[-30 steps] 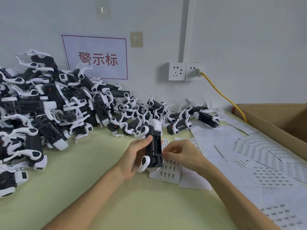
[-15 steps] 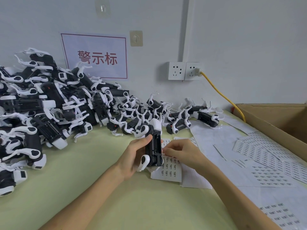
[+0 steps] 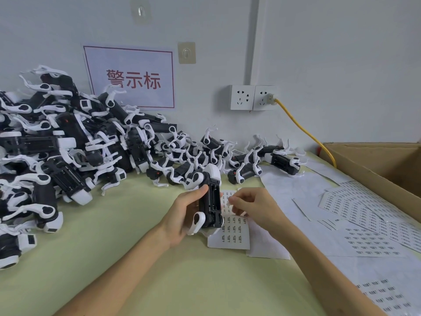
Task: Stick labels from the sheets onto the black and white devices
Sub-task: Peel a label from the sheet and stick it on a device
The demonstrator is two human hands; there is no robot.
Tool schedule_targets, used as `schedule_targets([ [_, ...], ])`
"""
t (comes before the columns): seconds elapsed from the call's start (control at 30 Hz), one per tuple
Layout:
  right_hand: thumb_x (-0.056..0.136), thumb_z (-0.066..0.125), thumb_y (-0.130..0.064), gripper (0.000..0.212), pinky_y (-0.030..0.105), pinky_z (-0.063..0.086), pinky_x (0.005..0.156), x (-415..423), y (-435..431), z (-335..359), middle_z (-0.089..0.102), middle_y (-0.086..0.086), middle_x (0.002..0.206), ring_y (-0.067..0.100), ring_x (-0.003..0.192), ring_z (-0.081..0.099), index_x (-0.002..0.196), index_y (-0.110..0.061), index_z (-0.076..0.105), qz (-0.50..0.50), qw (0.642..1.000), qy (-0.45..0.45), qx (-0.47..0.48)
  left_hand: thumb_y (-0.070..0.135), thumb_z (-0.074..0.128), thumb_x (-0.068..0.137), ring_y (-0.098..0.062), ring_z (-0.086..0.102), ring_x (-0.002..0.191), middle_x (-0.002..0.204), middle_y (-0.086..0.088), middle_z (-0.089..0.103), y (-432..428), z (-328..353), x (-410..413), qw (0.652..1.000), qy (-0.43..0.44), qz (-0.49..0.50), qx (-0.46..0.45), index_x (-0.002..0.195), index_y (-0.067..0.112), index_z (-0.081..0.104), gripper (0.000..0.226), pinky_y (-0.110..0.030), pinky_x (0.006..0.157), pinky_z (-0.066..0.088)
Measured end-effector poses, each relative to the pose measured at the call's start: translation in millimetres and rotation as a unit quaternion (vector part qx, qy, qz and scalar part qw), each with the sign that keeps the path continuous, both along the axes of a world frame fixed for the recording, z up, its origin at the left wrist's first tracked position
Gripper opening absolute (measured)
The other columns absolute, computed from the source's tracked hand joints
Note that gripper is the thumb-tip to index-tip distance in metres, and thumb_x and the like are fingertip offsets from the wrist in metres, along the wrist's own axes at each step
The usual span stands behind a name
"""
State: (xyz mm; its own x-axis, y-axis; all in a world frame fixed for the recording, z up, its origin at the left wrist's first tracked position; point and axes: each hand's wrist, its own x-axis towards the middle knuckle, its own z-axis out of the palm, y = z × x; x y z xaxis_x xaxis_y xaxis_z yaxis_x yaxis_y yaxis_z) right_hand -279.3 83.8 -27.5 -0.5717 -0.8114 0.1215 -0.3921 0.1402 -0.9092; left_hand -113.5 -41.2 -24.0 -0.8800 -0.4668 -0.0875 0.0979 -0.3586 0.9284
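We are gripping one black and white device (image 3: 210,201) in our left hand (image 3: 182,215), thumb on its near side and fingers curled round behind. We are holding it on end just above the table, with its dark recessed face turned towards us. Our right hand (image 3: 252,206) is working just beside it. Its thumb and forefinger are pinching together on what looks like a small white label (image 3: 229,204), over the upper part of the label sheet (image 3: 233,233). Whether that label is fully off its backing is too small to tell.

We are judging this to be the peel step for this device. The next move is calling for a short carry leftward to the dark face, squaring the label there, and pressing it flat while the left hand is steadying the body. A label this small and sticky could fold on itself or go on crooked.

The sheet is lying flat on the green table (image 3: 148,270), its left edge tucked under the device's lower end. To the right, more label sheets (image 3: 364,226) are overlapping up to the wall of a cardboard box (image 3: 373,169), which is closing off that side. Behind and to the left, the pile of devices (image 3: 75,151) is crowding in near the held one. We are finding the open room in front, on the near table between and beside our forearms.
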Motion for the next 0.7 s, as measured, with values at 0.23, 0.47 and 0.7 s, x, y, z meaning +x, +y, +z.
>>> schedule_targets([
  [0.23, 0.095, 0.071, -0.011, 0.012, 0.023, 0.055, 0.067, -0.2, 5.3, 7.6, 0.076, 0.008, 0.075, 0.014, 0.067, 0.066, 0.083, -0.012, 0.075, 0.044, 0.990, -0.073, -0.108, 0.053, 0.077, 0.068, -0.025, 0.072, 0.086, 0.098, -0.011, 0.076, -1.0, -1.1, 0.3, 0.997, 0.000, 0.044, -0.056, 0.100, 0.013, 0.080, 0.052, -0.034, 0.072, 0.057],
  [0.47, 0.088, 0.078, -0.022, 0.007, 0.022, 0.052, 0.064, 4.8, 5.1, 10.2, 0.073, -0.004, 0.078, 0.013, 0.066, 0.064, 0.086, -0.016, 0.074, 0.076, 0.987, -0.046, -0.134, 0.041, 0.079, 0.078, -0.027, 0.071, 0.089, 0.103, -0.016, 0.070, -12.7, 4.4, 4.4, 0.987, 0.112, -0.010, 0.119, 0.108, 0.004, 0.077, 0.047, -0.046, 0.092, 0.059],
  [0.7, 0.081, 0.075, -0.040, 0.028, 0.019, 0.048, 0.060, 13.3, 4.4, 10.2, 0.072, -0.006, 0.081, 0.011, 0.066, 0.063, 0.089, -0.014, 0.073, 0.108, 0.986, -0.007, -0.130, 0.044, 0.083, 0.077, -0.027, 0.071, 0.090, 0.097, -0.016, 0.070, -11.8, 6.4, 9.2, 0.960, 0.167, -0.116, 0.194, 0.114, 0.001, 0.073, 0.057, -0.062, 0.102, 0.049],
])
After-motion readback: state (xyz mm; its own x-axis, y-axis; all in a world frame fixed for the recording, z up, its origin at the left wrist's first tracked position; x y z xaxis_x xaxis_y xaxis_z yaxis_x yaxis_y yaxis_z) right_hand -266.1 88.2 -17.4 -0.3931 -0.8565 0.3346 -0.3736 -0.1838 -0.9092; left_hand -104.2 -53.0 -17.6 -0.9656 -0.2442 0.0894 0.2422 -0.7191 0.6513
